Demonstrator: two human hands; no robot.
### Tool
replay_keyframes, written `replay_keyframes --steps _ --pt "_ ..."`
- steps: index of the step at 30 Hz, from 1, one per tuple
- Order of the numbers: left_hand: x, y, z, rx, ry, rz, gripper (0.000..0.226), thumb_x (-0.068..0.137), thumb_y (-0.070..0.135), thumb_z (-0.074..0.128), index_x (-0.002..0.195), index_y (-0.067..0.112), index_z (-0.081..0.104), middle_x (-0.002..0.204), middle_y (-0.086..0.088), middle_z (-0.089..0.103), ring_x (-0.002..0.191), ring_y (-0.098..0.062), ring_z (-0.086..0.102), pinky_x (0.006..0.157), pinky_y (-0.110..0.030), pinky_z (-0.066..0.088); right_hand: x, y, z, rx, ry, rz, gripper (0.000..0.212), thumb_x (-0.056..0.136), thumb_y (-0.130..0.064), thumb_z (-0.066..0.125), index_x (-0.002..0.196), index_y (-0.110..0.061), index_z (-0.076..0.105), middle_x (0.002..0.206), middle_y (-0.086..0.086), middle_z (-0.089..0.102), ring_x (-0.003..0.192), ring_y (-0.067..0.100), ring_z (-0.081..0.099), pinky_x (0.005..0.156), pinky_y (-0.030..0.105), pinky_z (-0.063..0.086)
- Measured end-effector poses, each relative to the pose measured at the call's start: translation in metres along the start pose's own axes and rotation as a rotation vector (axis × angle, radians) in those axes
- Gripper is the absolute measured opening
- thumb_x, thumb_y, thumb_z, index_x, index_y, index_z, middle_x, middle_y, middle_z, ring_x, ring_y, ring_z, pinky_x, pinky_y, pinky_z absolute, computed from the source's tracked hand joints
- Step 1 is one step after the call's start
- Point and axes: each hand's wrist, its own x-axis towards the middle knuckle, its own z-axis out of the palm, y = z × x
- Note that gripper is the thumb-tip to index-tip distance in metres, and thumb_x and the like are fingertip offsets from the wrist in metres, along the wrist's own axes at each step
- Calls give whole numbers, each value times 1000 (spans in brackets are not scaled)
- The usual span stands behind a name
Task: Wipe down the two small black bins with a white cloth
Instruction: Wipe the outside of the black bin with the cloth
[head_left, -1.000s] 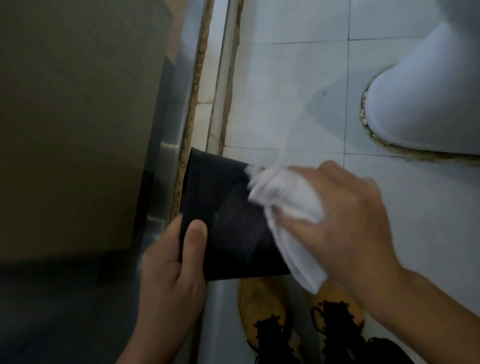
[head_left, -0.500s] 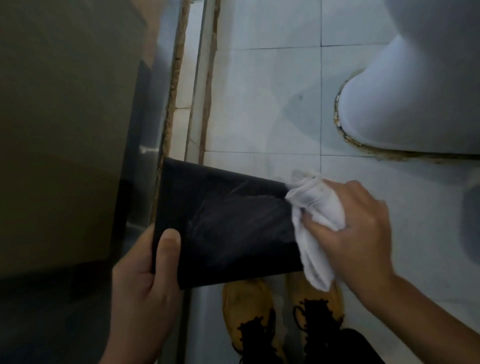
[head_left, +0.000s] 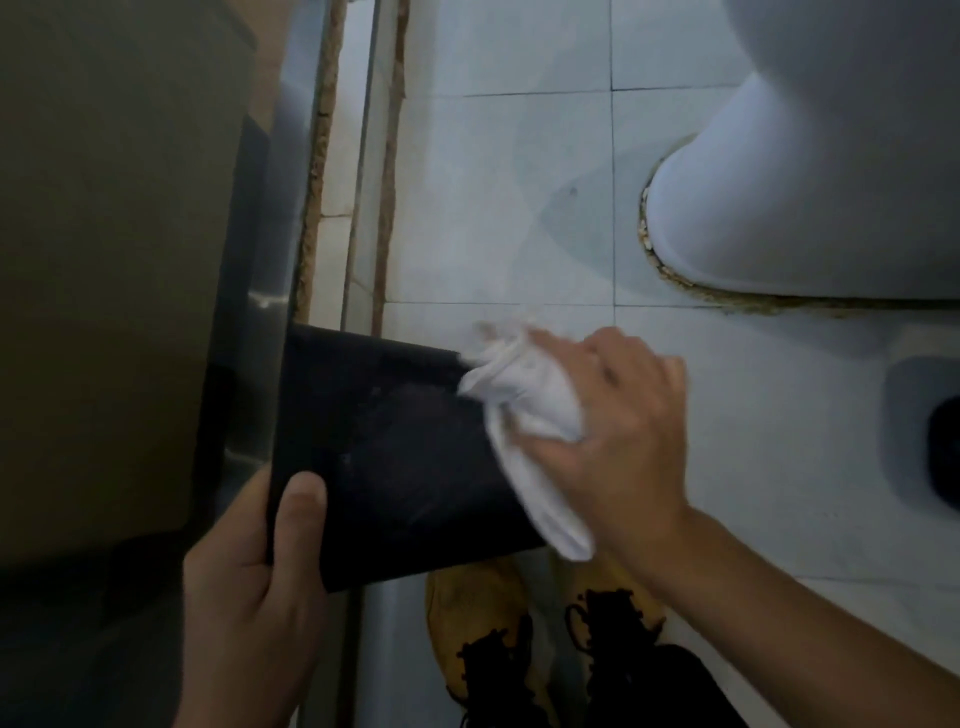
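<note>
Pale tiled floor (head_left: 498, 197), bathroom setting, viewed from above. Black bin (head_left: 395, 457) held in the air above the floor, one flat side facing the camera, faint smears on it. Left hand (head_left: 249, 587) grips the bin's lower left corner: thumb across the front face, other fingers hidden behind it. Right hand (head_left: 618, 436) at the bin's right edge, fingers closed around a bunched white cloth (head_left: 524, 415) that is pressed against that edge, with a tail hanging down.

Versus half a second ago: cloth and right hand sit slightly higher on the right edge; left grip unchanged. A second ago the cloth lay further in over the face.

No readable writing or brand on the bin.

Below the bin: yellow shoes (head_left: 478, 623) with black laces. Up and right of it: white toilet base (head_left: 789, 218). Left: dark panel (head_left: 114, 260).
</note>
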Motion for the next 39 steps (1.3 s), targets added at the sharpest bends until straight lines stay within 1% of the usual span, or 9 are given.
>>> replay_keyframes --steps 4,6,13,16,20,28,31,34,39 --pt "-2 3 -1 -4 3 -21 24 86 52 39 83 59 61 81 10 65 62 0 59 49 -15 41 -3 31 -5 -51 -19 184 45 82 -49 60 111 -15 70 86 5 59 79 30 57 73 39 34" --pt "-1 1 1 -3 -13 -33 24 85 53 39 81 53 62 82 5 64 60 -6 58 47 -22 41 -3 12 -3 -57 26 117 47 85 -51 62 116 -16 71 87 7 59 78 29 56 72 39 33" --pt "2 0 0 -38 6 -25 25 86 45 43 89 56 66 86 36 66 79 15 61 64 -1 44 7 -80 14 83 61 -281 53 80 -55 73 120 -19 73 88 6 64 80 25 59 77 37 33" --pt "7 -1 0 100 -12 52 25 96 31 42 76 34 57 77 22 63 63 11 55 53 -2 36 22 -71 19 70 12 -208 60 82 -61 65 126 -20 69 93 8 62 81 27 56 74 38 31" --pt "4 -1 -1 74 -14 32 36 93 42 37 65 21 48 69 -4 52 50 -3 45 44 -13 30 53 -40 23 -61 -45 125 48 84 -60 60 119 -27 65 93 0 59 83 24 55 72 34 21" --pt "8 -2 1 68 -11 6 27 93 35 41 73 25 55 77 8 61 58 2 55 47 -8 36 18 -75 15 79 34 -16 56 85 -60 60 126 -23 68 96 5 61 86 26 55 76 36 31" --pt "7 -2 -1 -9 7 -54 27 85 47 40 79 36 64 82 18 66 68 -1 62 52 -13 45 -1 -103 10 121 29 -74 54 90 -62 54 126 -25 69 94 4 63 86 24 56 81 37 34" --pt "0 -1 3 9 3 -39 23 92 40 41 84 40 63 81 27 66 70 8 61 54 -4 42 18 -106 16 61 0 -28 56 87 -61 54 128 -25 66 100 5 63 88 24 54 79 35 30" --pt "2 3 7 53 25 -2 29 96 30 40 68 28 49 67 7 56 52 -1 48 43 -8 30 80 -94 35 -1 -62 139 51 86 -59 61 128 -29 60 109 0 61 93 21 53 76 33 24"
